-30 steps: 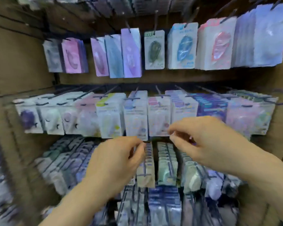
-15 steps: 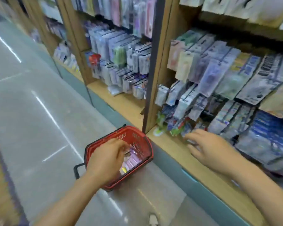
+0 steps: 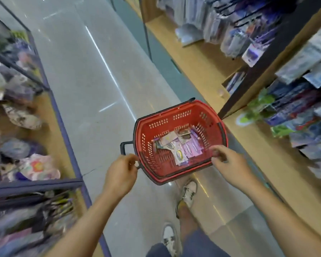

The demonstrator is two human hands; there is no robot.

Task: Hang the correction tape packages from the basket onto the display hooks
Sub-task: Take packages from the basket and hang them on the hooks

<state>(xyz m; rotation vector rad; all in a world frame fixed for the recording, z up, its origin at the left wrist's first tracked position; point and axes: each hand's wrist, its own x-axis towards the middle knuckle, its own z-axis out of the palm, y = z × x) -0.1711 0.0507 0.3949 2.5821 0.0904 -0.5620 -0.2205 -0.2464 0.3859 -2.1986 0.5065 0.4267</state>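
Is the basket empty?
No, several packages lie on the bottom of the basket.

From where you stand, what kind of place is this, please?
Probably a shop aisle, perhaps stationery: racks of hanging packaged goods line both sides of a polished floor, and a red shopping basket holds small packages.

Single view: head-worn wide-angle camera.
- Faces forward and steeply down along aisle floor (image 3: 93, 89).
- Forearms enter from bottom edge. Left hand (image 3: 121, 173) and right hand (image 3: 230, 164) near frame centre, close to lens.
- Basket (image 3: 176, 115) between and just beyond hands.
- Shoes (image 3: 189, 191) nearer than hands, toward bottom edge.
- Left shelving (image 3: 22, 112) outside left hand, right shelving (image 3: 304, 101) outside right hand. Both blurred at frame edges.
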